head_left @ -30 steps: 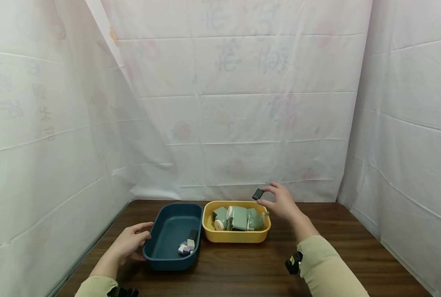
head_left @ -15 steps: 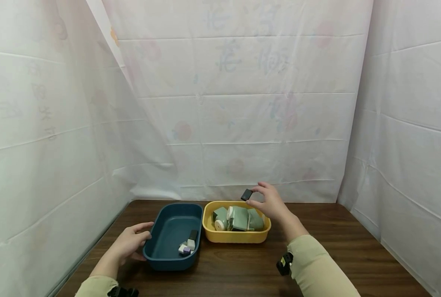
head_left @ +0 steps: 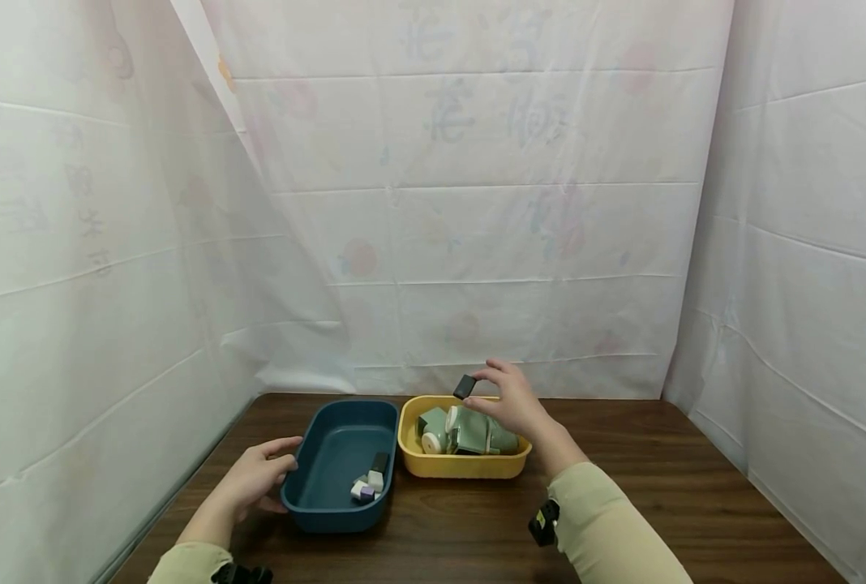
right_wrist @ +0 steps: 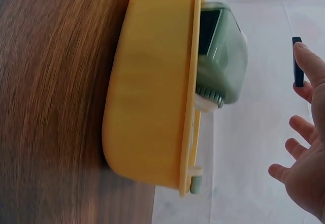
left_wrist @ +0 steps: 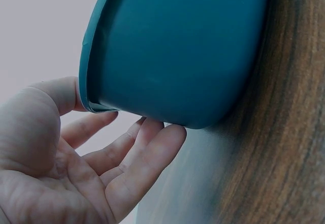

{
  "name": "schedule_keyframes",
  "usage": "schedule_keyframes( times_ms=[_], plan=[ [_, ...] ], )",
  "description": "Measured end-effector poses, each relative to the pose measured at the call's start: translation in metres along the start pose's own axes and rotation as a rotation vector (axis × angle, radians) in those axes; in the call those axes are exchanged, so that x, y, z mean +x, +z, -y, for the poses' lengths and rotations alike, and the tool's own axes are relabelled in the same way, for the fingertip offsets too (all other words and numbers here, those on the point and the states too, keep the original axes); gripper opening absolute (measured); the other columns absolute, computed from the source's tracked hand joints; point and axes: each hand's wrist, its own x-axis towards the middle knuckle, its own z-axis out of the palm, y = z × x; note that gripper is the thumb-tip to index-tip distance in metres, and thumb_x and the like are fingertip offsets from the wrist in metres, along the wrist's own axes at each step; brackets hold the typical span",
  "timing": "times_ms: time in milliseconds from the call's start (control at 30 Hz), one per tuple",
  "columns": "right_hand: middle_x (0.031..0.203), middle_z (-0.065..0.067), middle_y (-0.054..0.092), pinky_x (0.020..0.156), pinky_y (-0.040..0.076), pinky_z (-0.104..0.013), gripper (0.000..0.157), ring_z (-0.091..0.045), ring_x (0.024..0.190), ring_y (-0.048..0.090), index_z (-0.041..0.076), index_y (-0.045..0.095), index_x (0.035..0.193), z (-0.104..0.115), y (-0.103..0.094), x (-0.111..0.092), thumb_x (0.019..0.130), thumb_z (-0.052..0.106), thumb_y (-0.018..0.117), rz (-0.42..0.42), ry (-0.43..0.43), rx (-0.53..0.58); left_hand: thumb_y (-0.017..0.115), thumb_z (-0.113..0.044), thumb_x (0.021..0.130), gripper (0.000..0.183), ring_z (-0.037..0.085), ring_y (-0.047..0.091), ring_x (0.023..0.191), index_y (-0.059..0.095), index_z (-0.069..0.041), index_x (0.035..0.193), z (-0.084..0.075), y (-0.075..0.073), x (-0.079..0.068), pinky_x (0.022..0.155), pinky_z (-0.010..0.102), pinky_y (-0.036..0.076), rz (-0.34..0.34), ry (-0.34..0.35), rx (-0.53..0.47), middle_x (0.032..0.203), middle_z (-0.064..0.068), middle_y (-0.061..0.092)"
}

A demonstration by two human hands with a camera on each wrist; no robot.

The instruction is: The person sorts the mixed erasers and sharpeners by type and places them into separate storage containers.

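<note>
My right hand pinches a small flat black rectangular piece between thumb and fingertips, above the yellow bin. The right wrist view shows the black piece edge-on, with the other fingers spread. At the left side of a dark blue bin, my left hand holds its rim. In the left wrist view the thumb lies at the rim of the blue bin and the fingertips meet its outer wall. Small white, purple and black blocks lie inside the blue bin's near right corner.
Several green containers with pale round ends fill the yellow bin, rising above its rim. The two bins stand side by side on a dark wooden table. White cloth hangs behind and along both sides.
My right hand has moved left with the black piece, from above the yellow bin's right end to above its middle. The left hand and both bins have stayed in place.
</note>
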Motion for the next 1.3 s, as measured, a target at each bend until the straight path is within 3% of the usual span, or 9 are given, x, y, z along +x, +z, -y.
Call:
schedule_keyframes(
  times_ms=[567,933,1300],
  plan=[
    [0.156,-0.011,0.040,0.110,0.037,-0.060,0.046,-0.038,0.144,0.032,0.019,0.069,0.127,0.024,0.026,0.003,0.088,0.039,0.081,0.029,-0.067,0.050,0.056,-0.009,0.093,0.059,0.039,0.070,0.099,0.044,0.002,0.150,-0.002,0.002,0.000,0.061,0.056,0.059,-0.003,-0.002,0.005,0.129,0.034,0.058],
    [0.156,-0.012,0.040,0.109,0.039,-0.057,0.046,-0.039,0.144,0.032,0.019,0.068,0.129,0.045,0.047,0.000,0.090,0.040,0.078,0.086,-0.116,0.024,0.056,-0.008,0.094,0.058,0.042,0.068,0.104,0.044,0.002,0.150,-0.003,0.002,0.000,0.061,0.056,0.059,0.004,0.007,0.000,0.132,0.035,0.055],
    [0.157,-0.005,0.041,0.113,0.037,-0.051,0.049,-0.030,0.146,0.032,0.024,0.069,0.131,0.068,0.067,-0.004,0.089,0.049,0.076,0.150,-0.110,-0.012,0.055,-0.009,0.094,0.058,0.041,0.068,0.103,0.044,0.002,0.150,-0.002,0.003,0.000,0.061,0.056,0.059,0.001,0.010,0.002,0.132,0.034,0.056]
  ],
)
